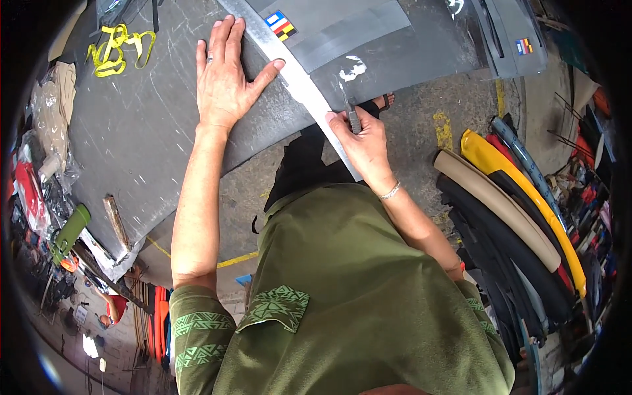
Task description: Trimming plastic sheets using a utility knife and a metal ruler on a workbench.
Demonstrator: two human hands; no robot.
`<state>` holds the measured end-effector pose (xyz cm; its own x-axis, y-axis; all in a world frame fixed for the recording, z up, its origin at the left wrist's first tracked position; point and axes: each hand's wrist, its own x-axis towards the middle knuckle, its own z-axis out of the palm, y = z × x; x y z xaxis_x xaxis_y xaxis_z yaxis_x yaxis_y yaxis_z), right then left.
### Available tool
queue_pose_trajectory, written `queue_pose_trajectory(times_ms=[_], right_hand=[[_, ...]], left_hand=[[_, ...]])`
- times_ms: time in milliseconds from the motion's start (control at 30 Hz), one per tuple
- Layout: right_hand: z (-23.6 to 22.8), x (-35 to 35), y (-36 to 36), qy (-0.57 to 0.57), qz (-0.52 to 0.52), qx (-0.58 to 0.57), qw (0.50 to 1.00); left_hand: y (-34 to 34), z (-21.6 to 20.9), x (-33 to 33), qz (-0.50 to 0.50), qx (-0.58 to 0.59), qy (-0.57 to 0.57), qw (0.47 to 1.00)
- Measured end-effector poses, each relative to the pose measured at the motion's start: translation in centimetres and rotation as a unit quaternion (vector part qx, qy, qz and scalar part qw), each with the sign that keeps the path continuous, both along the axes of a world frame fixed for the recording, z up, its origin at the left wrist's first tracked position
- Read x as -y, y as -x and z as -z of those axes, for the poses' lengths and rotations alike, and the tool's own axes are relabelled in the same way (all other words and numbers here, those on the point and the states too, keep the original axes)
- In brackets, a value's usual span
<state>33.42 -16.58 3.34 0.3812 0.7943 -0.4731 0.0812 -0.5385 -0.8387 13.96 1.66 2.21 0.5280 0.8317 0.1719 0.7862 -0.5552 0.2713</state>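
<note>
Closed around a grey utility knife (355, 121), the right hand (366, 146) has its thumb against the edge of a long metal ruler (304, 93). Spread flat with fingers apart, the left hand (226, 89) presses on the scratched dark worktop (141, 131), its thumb resting on the ruler. Right of the ruler lies a grey sheet (408, 56); whether the blade touches it, I can't quite tell. A yellow tape measure (120, 47) lies loosely curled beyond the left hand.
</note>
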Motion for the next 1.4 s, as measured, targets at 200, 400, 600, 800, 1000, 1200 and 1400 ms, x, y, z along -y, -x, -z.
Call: queue_pose_trajectory(times_ms=[200, 400, 600, 800, 1000, 1200, 1400], right_hand=[[-0.4, -0.2, 0.0, 0.004, 0.005, -0.006, 1.0], [0.1, 0.0, -0.1, -0.001, -0.006, 0.013, 1.0], [0.3, 0.0, -0.1, -0.012, 0.004, 0.02, 1.0], [1.1, 0.3, -0.1, -0.02, -0.007, 0.043, 0.999], [1.5, 0.4, 0.1, -0.025, -0.004, 0.057, 0.998], [1.8, 0.6, 0.2, -0.055, -0.004, 0.08, 0.995], [0.5, 0.3, 0.0, -0.01, -0.005, 0.041, 0.999]], left_hand=[[-0.1, -0.2, 0.2, 0.003, 0.004, 0.0, 1.0], [0.0, -0.1, 0.0, 0.001, 0.006, 0.002, 1.0], [-0.1, -0.1, 0.2, 0.003, 0.01, -0.004, 1.0], [-0.2, -0.2, 0.2, 0.0, 0.007, -0.001, 1.0], [-0.2, -0.3, 0.3, -0.004, 0.003, 0.004, 1.0], [-0.2, -0.3, 0.3, -0.004, 0.002, 0.003, 1.0], [-0.2, 0.0, 0.2, -0.006, 0.003, -0.008, 1.0]])
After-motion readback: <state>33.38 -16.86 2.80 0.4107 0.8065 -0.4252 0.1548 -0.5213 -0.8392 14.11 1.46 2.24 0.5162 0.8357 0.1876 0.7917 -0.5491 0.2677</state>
